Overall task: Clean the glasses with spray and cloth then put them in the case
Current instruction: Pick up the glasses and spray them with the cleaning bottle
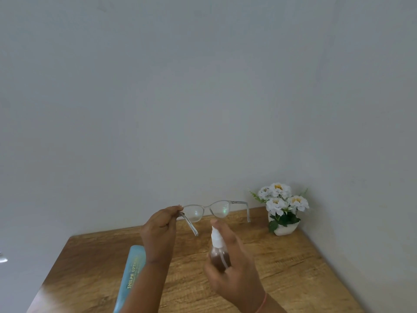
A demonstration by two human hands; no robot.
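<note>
The clear-framed glasses were held above the far part of the wooden table, pinched at the left hinge corner by the curled fingers of the left hand, temples unfolded. The small spray bottle was gripped in the right hand, a fingertip set on its white nozzle just beside the lenses. A light-blue glasses case lay on the table below the left forearm; a white pot of flowers stood at the far right corner.

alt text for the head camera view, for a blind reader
A person's left hand holds clear-framed glasses up by one corner while the right hand aims a small spray bottle at the lenses. A light blue case lies on the wooden table below, with potted white flowers at the far right.
</note>
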